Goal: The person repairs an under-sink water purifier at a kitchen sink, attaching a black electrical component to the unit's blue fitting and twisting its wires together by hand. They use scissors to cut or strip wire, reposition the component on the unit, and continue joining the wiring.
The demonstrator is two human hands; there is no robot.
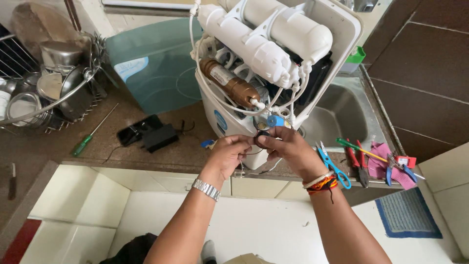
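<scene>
While both hands meet at the purifier's [273,63] base, we see left hand [229,154] and right hand [286,146] fingers pinched on a small black part [263,133]; its axis unclear. Purifier stands on the desk [146,151], cartridges slanting up-left.

Water filter unit [273,63]: white plastic housings, glossy, smooth; one cartridge [229,83] looks coppery-brown, semi-gloss. Thin white plastic tubing [205,73], smooth. Small black part [262,134] pinched betw. left hand [229,154] & right hand [288,146], matt, material unclear. Left wrist: metal link watch [206,189], shiny. Right wrist: cloth thread bands [322,184] plus pale bangle. Countertop [112,156]: brown speckled stone, dull polish. Sink [342,115]: brushed stainless steel. Dish rack [49,107]: shiny wire w/ polished steel pots. Screwdriver [90,137]: metal shaft, green plastic handle. Scissors [332,164]: blue plastic grips. Pink cloth [383,166], soft, matt. Black adapter [159,138]: matt plastic. Floor mat [408,212]: blue woven fabric.
</scene>
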